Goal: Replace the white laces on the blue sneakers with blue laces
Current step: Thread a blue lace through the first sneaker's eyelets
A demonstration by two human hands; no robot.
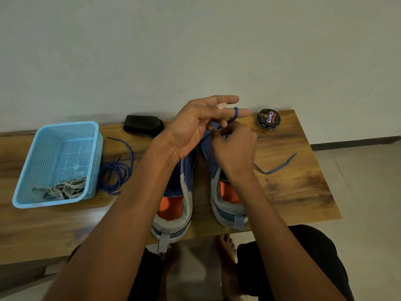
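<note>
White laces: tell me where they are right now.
The white laces lie heaped in the near corner of the blue basket, far left on the table, beside the coiled spare blue lace.

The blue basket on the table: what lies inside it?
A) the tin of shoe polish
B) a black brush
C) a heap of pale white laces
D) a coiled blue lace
C: the blue basket holds only a heap of pale laces in its near corner.

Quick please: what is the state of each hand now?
Left hand: fingers mostly straight, blue lace looped around one finger.
Right hand: fingers curled, pinching the same lace.
</note>
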